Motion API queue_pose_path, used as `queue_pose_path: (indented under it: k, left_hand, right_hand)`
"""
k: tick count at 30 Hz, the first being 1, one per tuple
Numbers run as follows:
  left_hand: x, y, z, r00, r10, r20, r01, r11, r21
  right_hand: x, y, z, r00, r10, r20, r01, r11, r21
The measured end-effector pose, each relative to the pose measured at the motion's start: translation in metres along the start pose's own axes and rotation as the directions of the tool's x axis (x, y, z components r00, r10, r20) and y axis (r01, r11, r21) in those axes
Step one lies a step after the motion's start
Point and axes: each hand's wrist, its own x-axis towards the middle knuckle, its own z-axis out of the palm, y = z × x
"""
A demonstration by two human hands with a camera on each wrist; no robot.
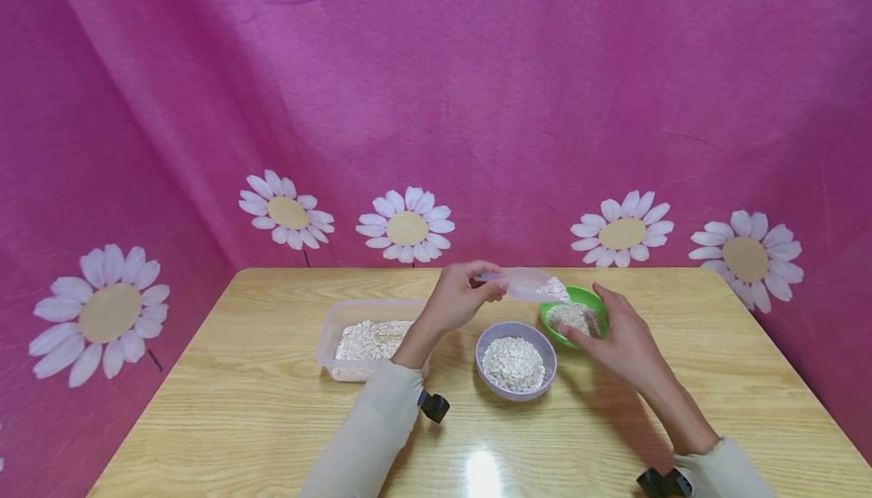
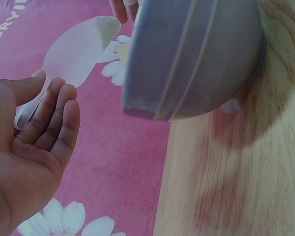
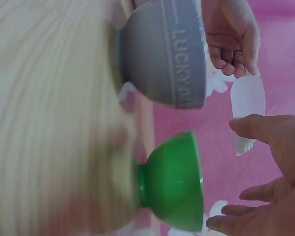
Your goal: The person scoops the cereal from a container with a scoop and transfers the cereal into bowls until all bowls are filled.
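My left hand (image 1: 463,295) pinches the handle of a translucent scoop (image 1: 523,284), its tip with some oats over the green bowl (image 1: 599,303). In the left wrist view the thumb and fingers close on that handle. My right hand (image 1: 623,335) spreads thumb and fingers around the green bowl's right side; in the right wrist view the fingers are extended near its rim, and contact is hard to tell. Oats (image 1: 575,318) lie in the green bowl. Nearer me stands a purple-grey bowl (image 1: 483,365) heaped with oats.
A translucent rectangular tub (image 1: 329,339) of oats stands on the left, partly hidden behind my left forearm. All of it rests on a wooden table (image 1: 259,407). A pink cloth (image 1: 477,104) with printed daisies hangs behind the table and along its sides.
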Motion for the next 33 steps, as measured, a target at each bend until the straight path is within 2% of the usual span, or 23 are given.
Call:
queue_pose_path:
  k: [6, 14, 18, 24, 29, 33]
  left_hand:
    - [0.006, 0.002, 0.005, 0.999, -0.019, 0.042, 0.015, 0.996, 0.091]
    - [0.017, 0.005, 0.007, 0.992, -0.029, 0.119, -0.001, 0.97, 0.243]
    - [0.025, 0.008, 0.009, 0.984, -0.004, 0.181, -0.06, 0.937, 0.345]
    - [0.035, 0.021, 0.01, 0.964, 0.051, 0.26, -0.173, 0.864, 0.472]
    - [0.038, 0.034, 0.007, 0.953, 0.079, 0.293, -0.229, 0.822, 0.521]
    - [0.04, 0.043, 0.003, 0.949, 0.102, 0.298, -0.254, 0.809, 0.531]
  right_hand:
    - [0.001, 0.015, 0.005, 1.0, -0.013, -0.001, 0.013, 1.0, -0.027]
    - [0.003, 0.025, 0.01, 1.0, -0.001, 0.015, 0.001, 0.999, -0.038]
    - [0.003, 0.025, 0.009, 0.999, 0.027, 0.036, -0.025, 0.999, -0.045]
    - [0.003, 0.026, 0.009, 0.999, 0.028, 0.029, -0.027, 0.999, -0.039]
    - [0.003, 0.026, 0.008, 1.0, 0.017, 0.023, -0.016, 0.999, -0.035]
    - [0.002, 0.026, 0.007, 0.999, 0.028, 0.033, -0.026, 0.999, -0.042]
